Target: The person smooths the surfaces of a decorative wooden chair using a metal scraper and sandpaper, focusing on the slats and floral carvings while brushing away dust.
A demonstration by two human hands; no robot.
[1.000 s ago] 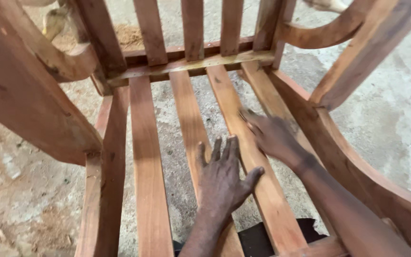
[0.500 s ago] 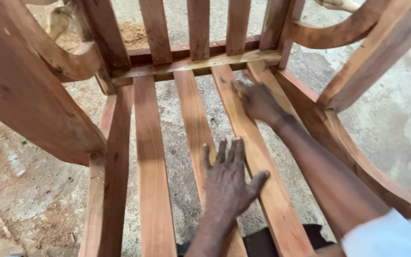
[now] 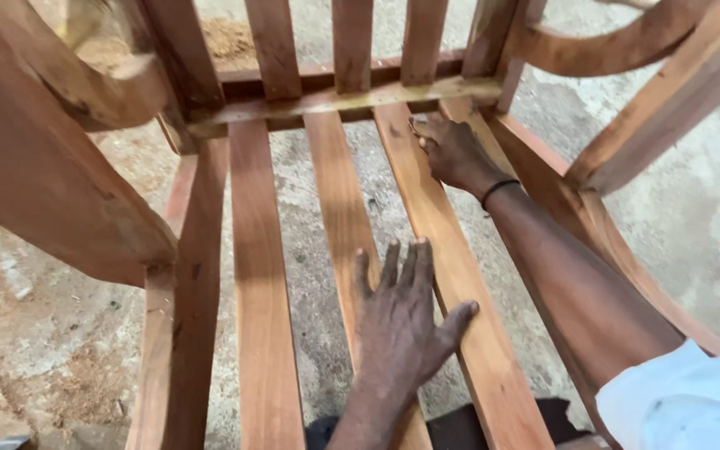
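A reddish-brown wooden chair frame (image 3: pixel 260 275) stands below me, its seat made of several long slats. My left hand (image 3: pixel 402 321) lies flat with fingers apart, across the middle slat (image 3: pixel 339 192) and the slat to its right (image 3: pixel 439 225). My right hand (image 3: pixel 453 154) reaches to the far end of that right slat, near the back rail (image 3: pixel 335 100). Its fingers are curled down on a small pale piece (image 3: pixel 417 126) pressed against the wood; I cannot tell what the piece is. A dark band sits on my right wrist, and a white sleeve shows at the lower right.
Curved armrests (image 3: pixel 60 167) rise at the left, and a second one (image 3: pixel 652 100) rises at the right. Upright back slats (image 3: pixel 352 42) stand beyond the rail. Bare concrete floor (image 3: pixel 685 217) with sawdust (image 3: pixel 227 37) shows through the gaps. A dark object (image 3: pixel 460 421) lies under the seat front.
My right hand has slid away from me along the right slat, from mid-seat to the back rail. My left hand has stayed flat in place. The view shifted slightly.
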